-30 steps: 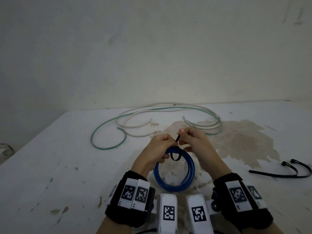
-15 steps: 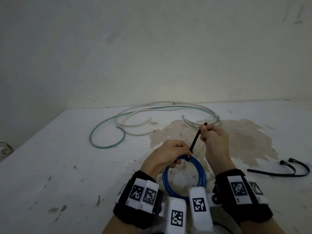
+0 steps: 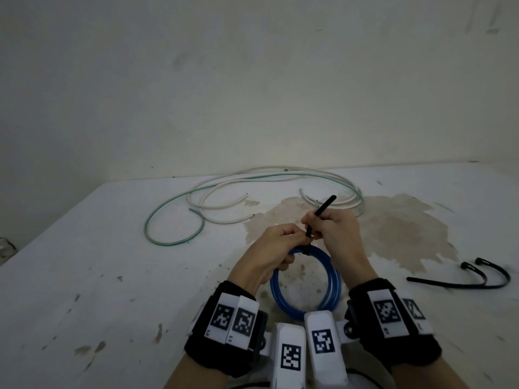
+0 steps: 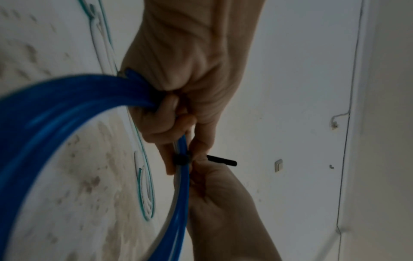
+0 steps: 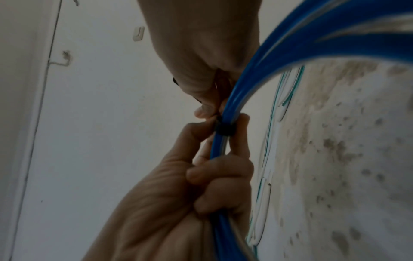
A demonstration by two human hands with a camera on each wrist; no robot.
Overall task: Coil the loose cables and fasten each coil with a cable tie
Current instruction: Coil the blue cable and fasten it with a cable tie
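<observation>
A blue cable coil (image 3: 334,279) is held just above the stained white table (image 3: 84,276). My left hand (image 3: 283,242) grips the coil's far side, fingers curled round the strands (image 4: 55,98). A black cable tie is cinched tight round the coil there, its head (image 4: 182,159) beside my left fingertips. My right hand (image 3: 323,226) pinches the tie's tail (image 3: 324,207) close to the head, and the free end sticks up and to the right. In the right wrist view the tie head (image 5: 224,129) sits snug on the blue strands (image 5: 312,38).
Loose white cables (image 3: 224,203) and a green cable (image 3: 174,217) sprawl at the table's back, near the wall. Two spare black cable ties (image 3: 483,276) lie at the right. A brown stain (image 3: 393,226) covers the table's middle.
The tie's loose loop has been drawn tight round the coil. My right hand pulled the tail up and away, then slid back down it to near the head.
</observation>
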